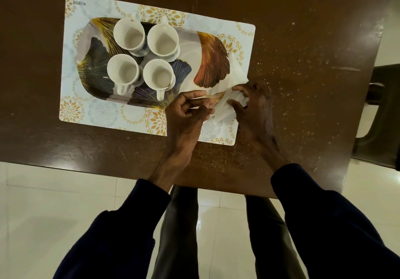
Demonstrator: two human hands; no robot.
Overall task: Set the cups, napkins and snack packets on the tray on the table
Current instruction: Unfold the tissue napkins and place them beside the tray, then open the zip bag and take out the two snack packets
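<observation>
Several white cups [144, 58] stand upright and empty in a cluster on the left half of an oval tray [213, 62] printed with gold-veined leaves. The tray rests on a patterned placemat [104, 111]. White paper napkins [232, 88] lie over the tray's right near rim. My right hand [252, 105] presses and pinches them there. My left hand [190, 111] is beside it, thumb and fingers pinched on the napkins' near left edge. No snack packets are in view.
The brown wooden table [303, 66] is scratched and speckled. A dark chair [381, 114] stands at its right edge. Pale floor tiles [54, 203] and my legs show below the table's near edge.
</observation>
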